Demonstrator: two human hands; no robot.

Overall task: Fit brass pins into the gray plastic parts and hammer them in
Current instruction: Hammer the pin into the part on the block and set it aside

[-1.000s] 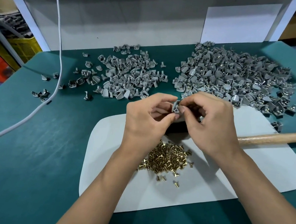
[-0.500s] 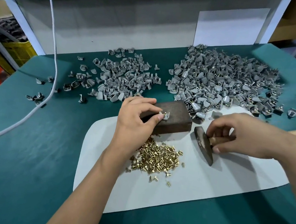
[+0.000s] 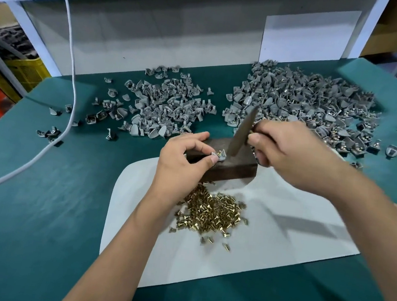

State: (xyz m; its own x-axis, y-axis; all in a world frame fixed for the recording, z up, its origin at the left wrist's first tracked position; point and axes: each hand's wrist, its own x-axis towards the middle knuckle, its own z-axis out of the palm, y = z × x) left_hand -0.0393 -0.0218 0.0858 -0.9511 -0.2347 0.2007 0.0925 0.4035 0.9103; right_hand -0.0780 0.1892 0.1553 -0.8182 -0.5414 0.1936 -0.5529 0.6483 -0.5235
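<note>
On dark block, pinned gray part, hammer above.

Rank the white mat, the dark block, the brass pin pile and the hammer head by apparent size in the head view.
1. white mat, by far the largest
2. brass pin pile
3. dark block: partly hidden by hands, so its order against the pile is unsure
4. hammer head, the smallest

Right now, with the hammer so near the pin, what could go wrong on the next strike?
1. The left hand pinches the gray part on the wooden block, so its fingertips sit right beside the brass pin; a slightly off strike could hit them.
2. The right hand holds the hammer tilted; a glancing strike might bend the pin or flick the part away.
</note>
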